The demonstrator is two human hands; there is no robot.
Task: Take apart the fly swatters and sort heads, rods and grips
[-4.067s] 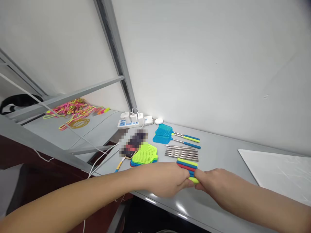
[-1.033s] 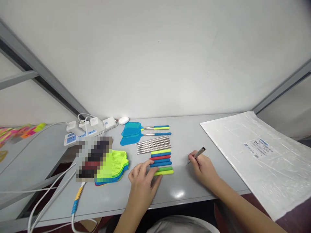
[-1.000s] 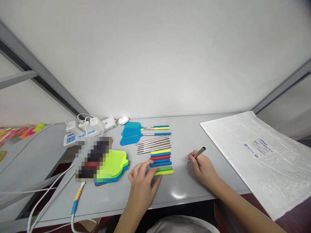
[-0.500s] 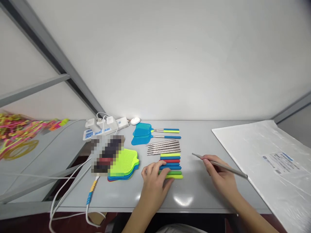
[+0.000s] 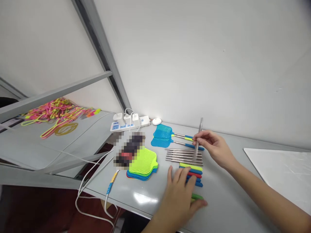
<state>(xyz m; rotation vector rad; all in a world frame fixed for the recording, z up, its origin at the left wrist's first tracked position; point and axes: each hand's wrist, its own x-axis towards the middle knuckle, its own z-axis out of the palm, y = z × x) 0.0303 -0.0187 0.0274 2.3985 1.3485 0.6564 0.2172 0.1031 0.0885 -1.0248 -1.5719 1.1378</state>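
My right hand (image 5: 216,149) pinches a slim metal rod (image 5: 200,124), held nearly upright over the right ends of several metal rods (image 5: 178,154) lying side by side. Below those rods is a row of plastic handles: a yellow-green handle (image 5: 191,166) on top, then blue ones and a red handle (image 5: 194,175). My left hand (image 5: 177,194) lies over this row with its fingers spread. Its fingertips are at the blue handles, and its thumb is beside a green handle (image 5: 197,196). My left fingers partly hide the lower handles.
Fly swatters with blue heads (image 5: 162,134) lie at the back. Coloured swatter heads (image 5: 147,161) are stacked left, near a pixelated patch. A power strip (image 5: 145,121), white cables (image 5: 84,184), a white wrapped slab (image 5: 279,168) and a pile of colourful bands (image 5: 55,110) surround the area.
The view has turned left. My right hand has carried the rod leftward above the other rods and tipped it upright. My left fingers have spread, and the green handle sits farther from the blue ones.
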